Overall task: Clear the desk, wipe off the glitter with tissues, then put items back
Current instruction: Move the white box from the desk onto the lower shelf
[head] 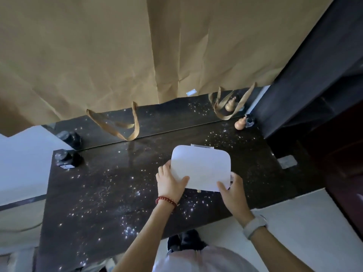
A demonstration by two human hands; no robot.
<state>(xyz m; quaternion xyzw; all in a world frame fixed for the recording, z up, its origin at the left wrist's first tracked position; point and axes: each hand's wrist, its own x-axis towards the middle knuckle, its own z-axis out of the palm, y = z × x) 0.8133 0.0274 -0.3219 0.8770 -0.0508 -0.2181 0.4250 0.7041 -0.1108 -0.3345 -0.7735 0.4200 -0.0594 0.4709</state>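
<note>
A white rounded box (pixel 202 165) with a small gold clasp at its near edge sits in the middle of the dark desk (pixel 110 193). My left hand (pixel 170 180) grips its left near corner, thumb on the lid. My right hand (pixel 231 188) holds its right near corner. Glitter specks (pixel 129 228) are scattered over the desk, thickest near the front edge and around the box.
A small tan gourd (pixel 240 124) and a dark object stand at the far right corner. A dark round item (pixel 65 158) sits at the far left corner. A mirror strip runs along the back under brown paper with ribbon loops (pixel 125 130). A grey plate (pixel 287 161) lies at the right.
</note>
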